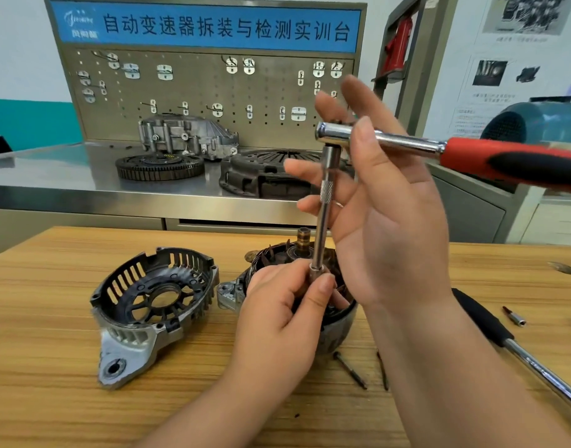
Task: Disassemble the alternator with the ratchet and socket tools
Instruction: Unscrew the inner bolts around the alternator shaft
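A wooden table (83,415) fills the lower half of the frame, and a steel workbench (67,176) with a pegboard (197,92) spans the upper half. At right of centre, the person's right hand (391,221) rises with its fingers spread and the thumb pinning the chrome shaft of a red-handled ratchet (407,142) against them. The handle runs off toward the right edge. Below it, at centre, the left hand (277,305) pinches the socket (316,271) between thumb and fingers. An extension bar (323,221) stands upright between ratchet head and socket. The socket sits over the open alternator (337,324) at lower centre, its shaft end poking up behind. The removed end housing (125,334) lies to the left, apart from it. A black-gripped tool (484,321) slants along the lower right. Two long bolts (350,370) lie just below the alternator, and a small bit (514,316) rests at right.
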Demonstrator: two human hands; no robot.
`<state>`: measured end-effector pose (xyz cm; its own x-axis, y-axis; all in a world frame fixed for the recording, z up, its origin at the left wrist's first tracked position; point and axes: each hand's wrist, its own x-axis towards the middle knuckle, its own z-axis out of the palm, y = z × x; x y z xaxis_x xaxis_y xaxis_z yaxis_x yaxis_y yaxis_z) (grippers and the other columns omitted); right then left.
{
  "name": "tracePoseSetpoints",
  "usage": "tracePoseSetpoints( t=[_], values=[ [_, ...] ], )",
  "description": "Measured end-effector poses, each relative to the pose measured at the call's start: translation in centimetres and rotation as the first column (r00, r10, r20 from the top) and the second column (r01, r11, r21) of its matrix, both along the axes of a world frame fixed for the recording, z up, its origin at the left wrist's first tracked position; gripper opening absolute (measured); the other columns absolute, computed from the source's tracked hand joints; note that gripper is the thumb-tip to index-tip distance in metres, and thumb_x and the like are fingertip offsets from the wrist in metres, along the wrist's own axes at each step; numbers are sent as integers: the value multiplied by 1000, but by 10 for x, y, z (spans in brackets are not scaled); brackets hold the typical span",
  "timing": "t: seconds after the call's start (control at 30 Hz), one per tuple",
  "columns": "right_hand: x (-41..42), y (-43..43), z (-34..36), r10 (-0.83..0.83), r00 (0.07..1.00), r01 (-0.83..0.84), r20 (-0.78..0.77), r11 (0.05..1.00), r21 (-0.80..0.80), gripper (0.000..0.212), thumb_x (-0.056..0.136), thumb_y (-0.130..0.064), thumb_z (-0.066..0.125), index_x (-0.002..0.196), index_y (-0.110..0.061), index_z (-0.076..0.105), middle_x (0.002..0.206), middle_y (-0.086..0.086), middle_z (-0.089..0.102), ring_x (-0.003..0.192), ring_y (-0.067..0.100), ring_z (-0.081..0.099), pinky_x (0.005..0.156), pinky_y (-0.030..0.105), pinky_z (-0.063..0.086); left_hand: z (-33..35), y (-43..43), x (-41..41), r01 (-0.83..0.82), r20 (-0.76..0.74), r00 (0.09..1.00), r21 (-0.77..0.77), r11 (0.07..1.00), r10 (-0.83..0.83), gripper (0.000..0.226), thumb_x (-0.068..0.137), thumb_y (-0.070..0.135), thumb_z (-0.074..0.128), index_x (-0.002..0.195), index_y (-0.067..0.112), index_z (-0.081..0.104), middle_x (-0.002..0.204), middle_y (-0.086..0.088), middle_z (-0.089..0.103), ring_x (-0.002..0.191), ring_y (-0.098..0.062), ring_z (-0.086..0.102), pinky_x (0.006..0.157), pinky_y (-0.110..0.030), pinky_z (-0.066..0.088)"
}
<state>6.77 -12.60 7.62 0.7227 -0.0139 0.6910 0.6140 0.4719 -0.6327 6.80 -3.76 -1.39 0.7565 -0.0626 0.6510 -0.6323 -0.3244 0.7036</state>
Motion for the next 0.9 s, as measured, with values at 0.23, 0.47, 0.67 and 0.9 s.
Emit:
tracePoseSetpoints(
  t=[0.23,0.47,0.67,0.9],
  values=[
    [5,-7,1,232,940,-235,-251,972,20,52,103,-42,26,125,-1,49,90,5,75,55,15,65,46,21,46,-5,0,4,-8,81,997,90,996,1,40,93,40,33,65,24,57,70,14,60,79,-7,55,80,-33,38],
    [2,-2,-2,-101,995,102,23,994,-30,25,92,-22,52,113,-30,62,109,-4,69,82,15,68,58,23,51,-4,1,3,-52,-7,999,75,996,52,42,85,51,31,70,22,57,70,12,62,81,-6,54,77,-22,39],
    [1,-3,0,-56,998,56,18,998,0,29,94,-24,46,121,-28,57,123,-2,66,78,17,70,57,22,53,-4,3,4,27,-2,1000,57,998,-27,46,89,50,32,74,17,59,66,8,63,74,-12,58,83,-37,42],
    [4,-6,1,276,937,-280,-214,960,12,48,103,-44,21,121,-14,53,92,1,75,59,13,66,49,20,48,-2,1,3,53,51,997,83,995,-57,41,93,40,31,74,13,56,69,11,61,75,-11,56,79,-41,42]
  ],
)
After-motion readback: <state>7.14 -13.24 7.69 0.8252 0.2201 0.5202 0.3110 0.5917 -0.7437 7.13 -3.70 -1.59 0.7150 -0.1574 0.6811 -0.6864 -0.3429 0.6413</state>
